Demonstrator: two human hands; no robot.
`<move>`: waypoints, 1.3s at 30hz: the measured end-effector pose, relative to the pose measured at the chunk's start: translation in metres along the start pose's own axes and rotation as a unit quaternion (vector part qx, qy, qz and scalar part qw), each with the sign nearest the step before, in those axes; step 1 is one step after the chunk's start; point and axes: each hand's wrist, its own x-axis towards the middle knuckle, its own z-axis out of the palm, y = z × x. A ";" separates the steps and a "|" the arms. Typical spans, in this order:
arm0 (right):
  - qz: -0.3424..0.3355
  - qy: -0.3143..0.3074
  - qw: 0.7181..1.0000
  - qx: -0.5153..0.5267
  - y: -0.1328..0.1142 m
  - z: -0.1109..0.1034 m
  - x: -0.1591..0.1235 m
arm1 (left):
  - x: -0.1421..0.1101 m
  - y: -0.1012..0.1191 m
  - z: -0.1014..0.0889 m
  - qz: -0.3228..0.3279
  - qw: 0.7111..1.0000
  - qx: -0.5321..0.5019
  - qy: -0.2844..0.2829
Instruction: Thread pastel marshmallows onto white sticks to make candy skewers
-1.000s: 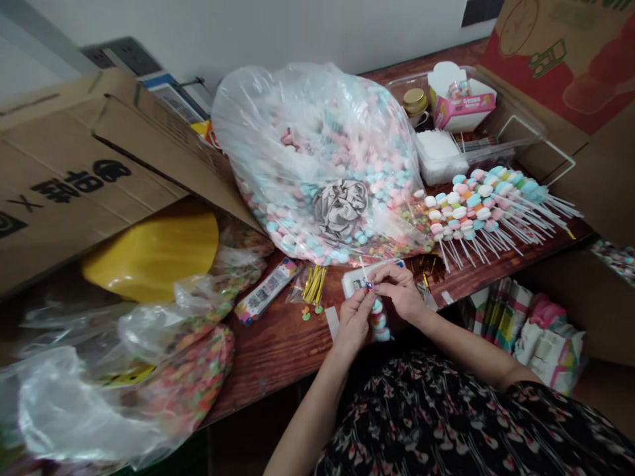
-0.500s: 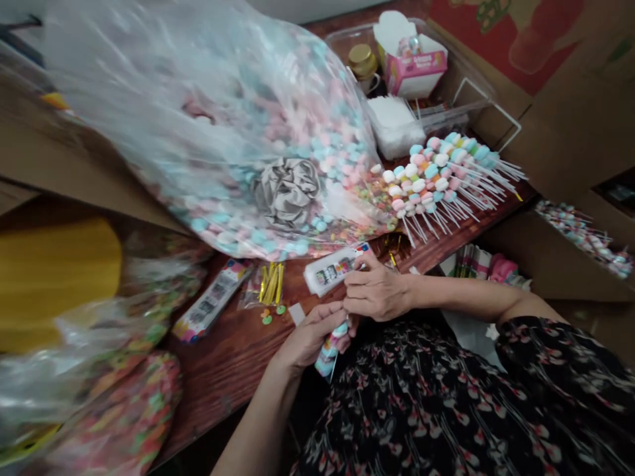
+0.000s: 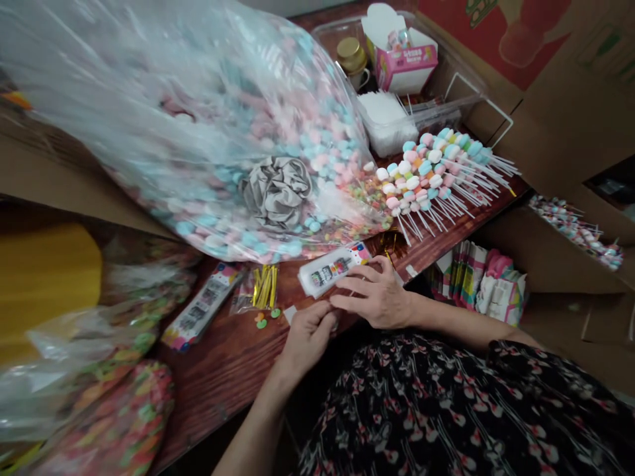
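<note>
My left hand (image 3: 311, 330) is closed at the table's front edge, thumb against the curled fingers. What it holds, if anything, is hidden. My right hand (image 3: 377, 296) lies just right of it, fingers stretched out and slightly spread, its fingertips near the left hand. Behind the right hand is a white printed pack (image 3: 325, 272), partly covered by its fingers. The marshmallow skewer from before does not show. Left of the hands lie gold twist ties (image 3: 265, 286) in a clear bag, small gummy candies (image 3: 261, 320) and a second printed pack (image 3: 202, 307).
A big clear bag of marshmallows (image 3: 278, 106) with a grey scrunchie (image 3: 278, 192) fills the back. Finished-looking marshmallow skewers (image 3: 436, 168) lie in a pile at right. A clear bin (image 3: 459, 99) stands behind them. Bagged gummies (image 3: 114, 416) are at lower left; cartons (image 3: 560, 258) stand right.
The view has swung, so things sit further left in the picture. The skewer earlier in my hands has gone out of sight. My right hand's fingers have spread out.
</note>
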 end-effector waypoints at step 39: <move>0.059 -0.058 0.986 -0.148 0.111 -0.066 0.007 | 0.010 0.007 0.022 -0.157 0.918 -0.316 0.181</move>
